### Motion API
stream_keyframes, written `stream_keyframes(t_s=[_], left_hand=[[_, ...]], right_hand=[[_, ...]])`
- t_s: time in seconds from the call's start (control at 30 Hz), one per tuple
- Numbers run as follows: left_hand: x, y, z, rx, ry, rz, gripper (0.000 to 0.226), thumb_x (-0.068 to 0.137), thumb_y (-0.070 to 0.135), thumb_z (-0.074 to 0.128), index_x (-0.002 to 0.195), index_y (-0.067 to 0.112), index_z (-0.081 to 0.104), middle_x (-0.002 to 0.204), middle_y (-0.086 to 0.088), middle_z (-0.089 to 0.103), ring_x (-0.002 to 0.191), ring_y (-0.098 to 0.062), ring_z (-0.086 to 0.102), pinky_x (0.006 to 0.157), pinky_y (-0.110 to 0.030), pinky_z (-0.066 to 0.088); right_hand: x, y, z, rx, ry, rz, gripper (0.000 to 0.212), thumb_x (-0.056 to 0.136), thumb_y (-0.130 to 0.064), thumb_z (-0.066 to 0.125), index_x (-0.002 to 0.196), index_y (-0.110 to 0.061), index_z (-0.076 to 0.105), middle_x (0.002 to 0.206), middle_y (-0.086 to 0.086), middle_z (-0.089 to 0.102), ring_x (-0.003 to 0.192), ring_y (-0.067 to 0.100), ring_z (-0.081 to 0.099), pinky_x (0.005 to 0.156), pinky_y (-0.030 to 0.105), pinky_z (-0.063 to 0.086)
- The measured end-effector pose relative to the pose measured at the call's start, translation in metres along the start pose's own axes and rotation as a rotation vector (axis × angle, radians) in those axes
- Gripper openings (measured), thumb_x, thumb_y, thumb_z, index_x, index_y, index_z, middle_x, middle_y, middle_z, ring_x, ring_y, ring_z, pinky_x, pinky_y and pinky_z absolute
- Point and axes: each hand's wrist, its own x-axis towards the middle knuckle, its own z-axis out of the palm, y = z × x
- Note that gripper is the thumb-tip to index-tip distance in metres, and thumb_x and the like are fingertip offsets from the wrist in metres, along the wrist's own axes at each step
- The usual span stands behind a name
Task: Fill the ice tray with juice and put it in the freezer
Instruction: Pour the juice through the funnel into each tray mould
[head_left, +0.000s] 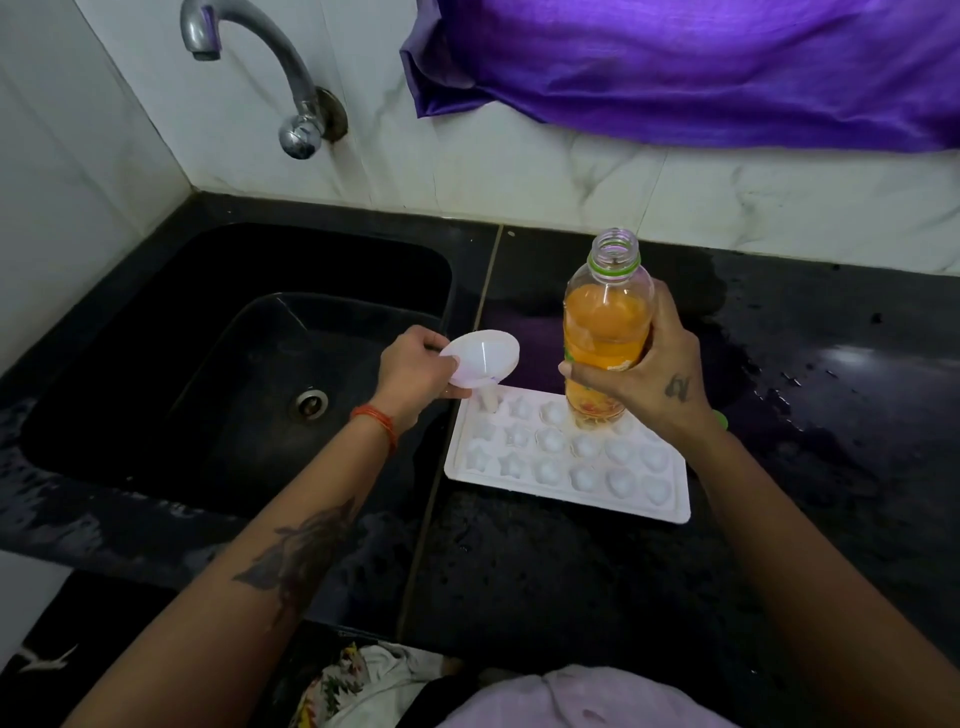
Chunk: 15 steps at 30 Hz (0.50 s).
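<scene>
A white ice tray (524, 486) with star, round and heart moulds lies on the black counter, right of the sink. My left hand (413, 376) holds a white funnel (480, 356) by its rim, with the spout down over the tray's far left corner mould. My right hand (652, 376) grips an open clear bottle of orange juice (608, 322), upright above the tray's far side. A green cap (719, 420) peeks out behind my right wrist. The moulds look dry.
A black sink (218, 364) with a drain sits to the left, under a chrome tap (291, 78) on the tiled wall. Purple cloth (701, 67) hangs at the upper right. The counter (831, 415) right of the tray is wet.
</scene>
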Motion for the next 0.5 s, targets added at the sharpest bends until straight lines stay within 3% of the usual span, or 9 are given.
stream_keyframes(t_s=[0.2,0.3,0.5], left_hand=[[0.0059,-0.0046,0.0052,0.088,0.053,0.075,0.03,0.087,0.004,0.059,0.117,0.004,0.057,0.121,-0.014,0.059,0.099,-0.023,0.059,0.073,-0.031,0.058],[0.0066,-0.0074,0.0052,0.156,0.079,0.116,0.036,0.088,0.004,0.057,0.124,0.003,0.056,0.122,-0.014,0.061,0.106,-0.026,0.06,0.08,-0.03,0.056],[0.002,-0.0102,0.0064,0.29,0.15,0.21,0.037,0.089,0.004,0.054,0.126,0.002,0.057,0.122,-0.016,0.063,0.112,-0.029,0.06,0.086,-0.034,0.053]], right_hand=[[-0.0038,0.0027,-0.0035,-0.014,0.001,0.0,0.086,0.056,-0.032,0.088,0.126,-0.034,0.038,0.109,-0.027,0.049,0.097,-0.007,0.053,0.074,0.005,0.039],[-0.0048,0.0038,-0.0051,-0.025,-0.015,-0.01,0.088,0.056,-0.031,0.087,0.13,-0.024,0.04,0.114,-0.016,0.051,0.102,0.006,0.053,0.076,0.01,0.039],[-0.005,0.003,-0.0067,-0.023,-0.024,-0.001,0.088,0.056,-0.03,0.088,0.129,-0.023,0.04,0.115,-0.013,0.052,0.103,0.009,0.054,0.077,0.012,0.042]])
